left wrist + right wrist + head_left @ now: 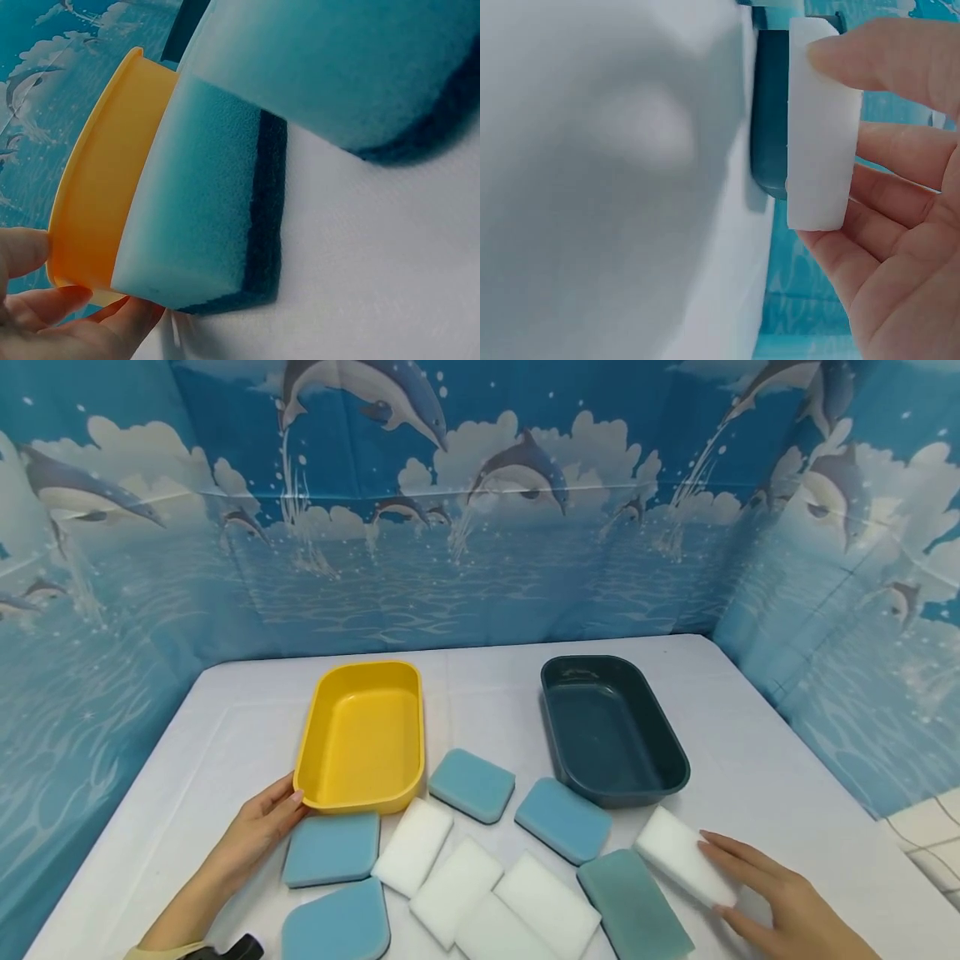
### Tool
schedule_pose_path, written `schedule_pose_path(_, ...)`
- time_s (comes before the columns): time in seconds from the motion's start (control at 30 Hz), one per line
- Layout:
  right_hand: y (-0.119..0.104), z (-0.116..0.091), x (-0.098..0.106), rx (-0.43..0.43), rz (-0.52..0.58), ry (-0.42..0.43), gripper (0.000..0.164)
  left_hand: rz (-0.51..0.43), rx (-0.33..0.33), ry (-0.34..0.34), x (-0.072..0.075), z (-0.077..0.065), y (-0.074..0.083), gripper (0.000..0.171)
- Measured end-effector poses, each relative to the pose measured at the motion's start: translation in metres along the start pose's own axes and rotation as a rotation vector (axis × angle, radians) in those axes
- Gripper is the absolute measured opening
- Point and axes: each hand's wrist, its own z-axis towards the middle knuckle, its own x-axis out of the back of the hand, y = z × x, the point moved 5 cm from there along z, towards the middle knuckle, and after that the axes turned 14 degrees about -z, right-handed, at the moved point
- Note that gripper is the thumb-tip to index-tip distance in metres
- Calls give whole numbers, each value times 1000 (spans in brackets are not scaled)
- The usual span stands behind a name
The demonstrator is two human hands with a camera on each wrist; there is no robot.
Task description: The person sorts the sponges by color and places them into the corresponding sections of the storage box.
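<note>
My left hand (262,822) grips the near left corner of a yellow tub (363,803), thumb up at the rim and fingers low on its side. A blue sponge (202,187) with a dark scouring layer lies right by those fingers. My right hand (787,893) holds a white sponge block (821,142) between thumb and fingers, at the right of the sponge group. In the head view this white block (686,857) lies close to a greenish sponge (636,906) and in front of a dark teal tub (678,768).
Several white sponges (457,889) lie loosely grouped on the white-covered table (480,702), some overlapping. Around them are more blue sponges (472,785), one (562,818) against the teal tub's near side. A curtain with dolphins (480,577) surrounds the table.
</note>
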Motion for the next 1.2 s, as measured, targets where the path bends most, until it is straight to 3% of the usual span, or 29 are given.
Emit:
schedule_pose_path(0.37,0,20,19,26,13,15,85,23,-53,-20,0,-3,1,68)
schedule_pose_path(0.57,0,27,23,22,2,-33,83,27,-51,-30,0,-3,2,66)
schedule_pose_path(0.83,-7,37,31,106,81,-22,83,43,-42,-23,0,-4,0,66)
schedule_pose_path(1.2,-17,69,43,142,46,-22,85,16,-62,-38,0,-4,3,64)
